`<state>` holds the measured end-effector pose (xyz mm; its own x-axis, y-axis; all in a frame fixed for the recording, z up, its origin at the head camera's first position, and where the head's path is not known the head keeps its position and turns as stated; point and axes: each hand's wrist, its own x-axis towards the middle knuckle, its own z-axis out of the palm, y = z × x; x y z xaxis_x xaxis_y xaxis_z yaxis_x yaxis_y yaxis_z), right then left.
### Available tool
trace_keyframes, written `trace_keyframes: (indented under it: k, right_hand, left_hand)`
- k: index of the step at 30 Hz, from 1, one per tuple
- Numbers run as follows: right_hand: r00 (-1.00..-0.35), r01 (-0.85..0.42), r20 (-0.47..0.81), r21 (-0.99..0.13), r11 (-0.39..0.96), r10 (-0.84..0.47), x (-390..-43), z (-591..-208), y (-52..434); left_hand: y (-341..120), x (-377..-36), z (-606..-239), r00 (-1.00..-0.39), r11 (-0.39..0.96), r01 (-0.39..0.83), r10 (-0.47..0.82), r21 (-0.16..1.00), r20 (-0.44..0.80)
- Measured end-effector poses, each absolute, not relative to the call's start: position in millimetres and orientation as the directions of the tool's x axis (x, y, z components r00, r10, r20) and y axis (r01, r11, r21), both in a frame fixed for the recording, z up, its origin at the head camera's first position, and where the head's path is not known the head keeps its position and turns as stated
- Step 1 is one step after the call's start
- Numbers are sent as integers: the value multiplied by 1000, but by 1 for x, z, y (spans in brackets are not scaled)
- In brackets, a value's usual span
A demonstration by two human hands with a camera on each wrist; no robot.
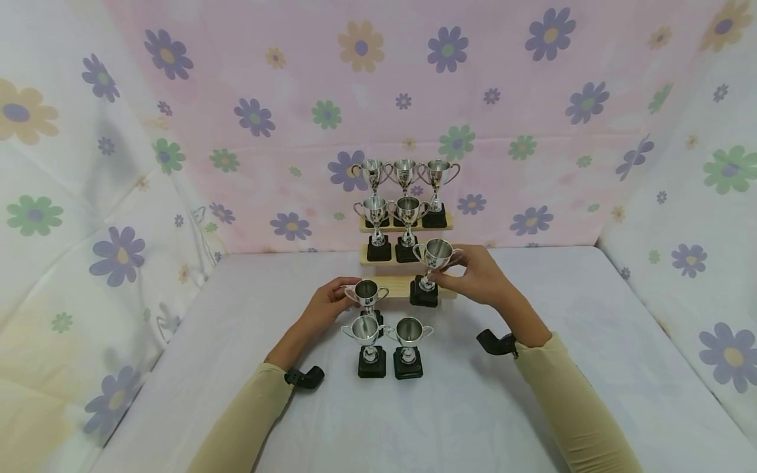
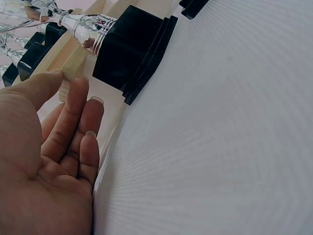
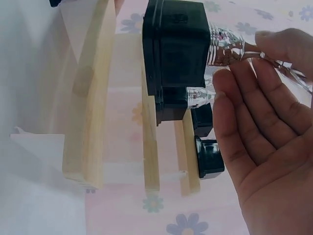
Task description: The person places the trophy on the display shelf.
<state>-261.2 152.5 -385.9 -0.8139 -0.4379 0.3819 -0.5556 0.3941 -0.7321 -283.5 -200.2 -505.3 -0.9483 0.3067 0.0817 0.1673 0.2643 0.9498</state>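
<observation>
Table [image 1: 461, 420] noted with a whitish surface (fine weave visible at the left wrist view), rear right corner rounded. Behind the table: pink backdrop [image 1: 296, 164], printed with purple, green and orange flowers [image 1: 448, 49]. Left of the table: whitish left curtain [image 1: 59, 171], flowered, creased. Right of the table: whitish right curtain [image 1: 686, 203], likewise flowered.

Fingertips of left hand [image 1: 322, 307] were partly hidden behind left trophy [image 1: 367, 292] in head view; contact with wooden rack [image 1: 395, 287] could not be told for certain. Left trophy's base was partly covered by front-left trophy [image 1: 363, 330]. Back-row trophies [image 1: 372, 173] were partly masked by middle-row trophies [image 1: 375, 211]. In right wrist view, held trophy [image 3: 176, 44] was cropped at right edge. Sleeves [image 1: 242, 420] were cut off below.
</observation>
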Motion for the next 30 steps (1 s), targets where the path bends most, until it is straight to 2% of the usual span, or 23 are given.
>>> trace_keyframes:
  k: [18,30]
  right_hand:
    - [-851,-524,474,-748,408,-224,-267,-384,159]
    - [-830,-544,531,-706,453,-170,-277,-387,155]
  left_hand:
    - [-201,-283,-506,-945,257,177,315,950,91]
    - [-200,-283,-505,-942,254,186,319,949,99]
